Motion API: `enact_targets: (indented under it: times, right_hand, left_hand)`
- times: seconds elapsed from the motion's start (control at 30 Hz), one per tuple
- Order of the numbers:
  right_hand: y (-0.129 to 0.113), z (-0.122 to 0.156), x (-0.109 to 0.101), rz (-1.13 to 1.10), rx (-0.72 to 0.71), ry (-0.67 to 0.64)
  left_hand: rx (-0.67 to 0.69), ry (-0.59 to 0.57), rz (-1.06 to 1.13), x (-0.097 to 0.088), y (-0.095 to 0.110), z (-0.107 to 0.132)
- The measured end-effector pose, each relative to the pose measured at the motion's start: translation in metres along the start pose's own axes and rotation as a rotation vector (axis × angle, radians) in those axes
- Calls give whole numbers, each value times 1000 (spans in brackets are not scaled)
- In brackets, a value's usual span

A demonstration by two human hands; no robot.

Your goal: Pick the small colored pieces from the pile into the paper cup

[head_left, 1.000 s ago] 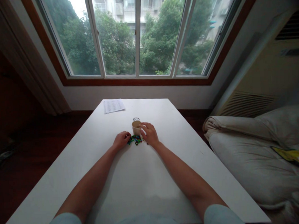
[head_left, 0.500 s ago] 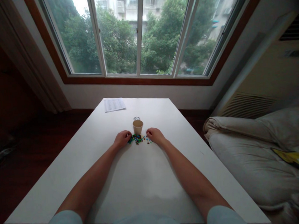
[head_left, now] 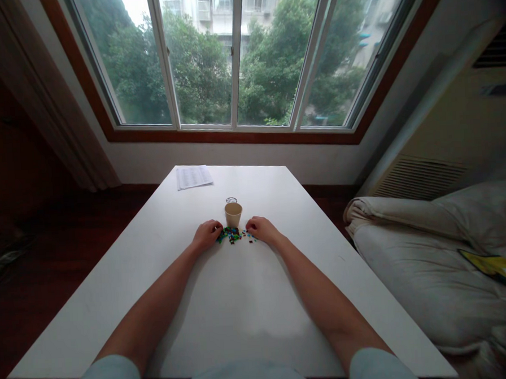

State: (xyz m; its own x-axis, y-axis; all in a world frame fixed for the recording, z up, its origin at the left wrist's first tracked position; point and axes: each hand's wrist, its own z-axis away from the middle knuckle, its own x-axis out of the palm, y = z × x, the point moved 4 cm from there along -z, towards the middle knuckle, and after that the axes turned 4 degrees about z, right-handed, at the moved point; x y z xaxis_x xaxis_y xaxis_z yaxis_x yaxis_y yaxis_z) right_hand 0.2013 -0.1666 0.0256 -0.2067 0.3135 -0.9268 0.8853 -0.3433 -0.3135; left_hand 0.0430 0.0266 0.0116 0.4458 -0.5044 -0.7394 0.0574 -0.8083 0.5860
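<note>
A small pile of tiny coloured pieces [head_left: 234, 235], green, blue and red, lies on the white table [head_left: 242, 303]. A tan paper cup [head_left: 233, 214] stands upright just behind the pile. My left hand [head_left: 207, 234] rests at the pile's left edge with its fingers curled, touching the pieces. My right hand [head_left: 261, 229] sits at the pile's right edge, fingers curled down onto the table. What either hand pinches, if anything, is too small to make out.
A small clear glass object [head_left: 231, 201] stands behind the cup. A printed sheet of paper [head_left: 193, 177] lies at the table's far left corner. A cushioned sofa [head_left: 443, 258] with a yellow booklet [head_left: 494, 266] is on the right. A window fills the far wall.
My right hand has left the cup's rim and come down to the right edge of the pile. The left hand has stayed at the pile's left edge.
</note>
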Motion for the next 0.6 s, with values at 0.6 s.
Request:
enact_targets:
  times: [0.6]
  right_hand:
    - [-6, 1, 3, 4, -13, -2]
  left_hand:
    - [-25, -9, 3, -1, 2, 1]
